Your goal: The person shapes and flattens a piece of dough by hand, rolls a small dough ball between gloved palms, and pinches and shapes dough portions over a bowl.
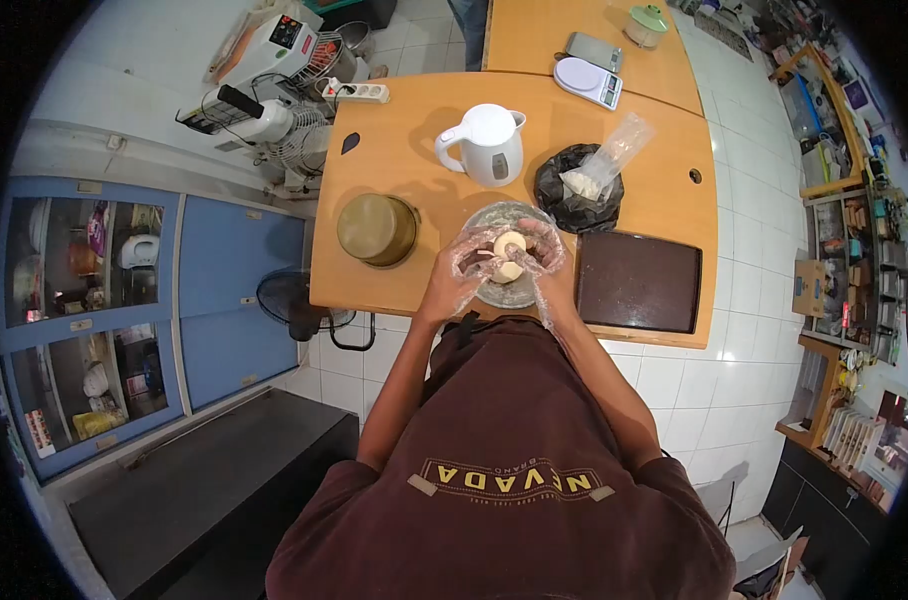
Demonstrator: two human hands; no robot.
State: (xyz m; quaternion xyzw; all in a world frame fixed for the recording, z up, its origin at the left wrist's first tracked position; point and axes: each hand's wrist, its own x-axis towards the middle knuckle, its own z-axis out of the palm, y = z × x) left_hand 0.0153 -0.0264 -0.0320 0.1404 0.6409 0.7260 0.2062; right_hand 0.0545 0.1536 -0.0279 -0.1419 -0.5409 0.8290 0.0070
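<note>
Both hands are coated in white flour over a round grey bowl at the table's front edge. My left hand curls round the left side of a pale piece of dough, and my right hand holds its right side, with the thumbs close together on it. More pale dough shows just below, between the hands. The bottom of the bowl is mostly hidden by the hands and dough.
On the wooden table are a white kettle, a gold-coloured round tin, a black bag with a clear bag of white powder, a dark tray and a scale. A person's leg shows behind.
</note>
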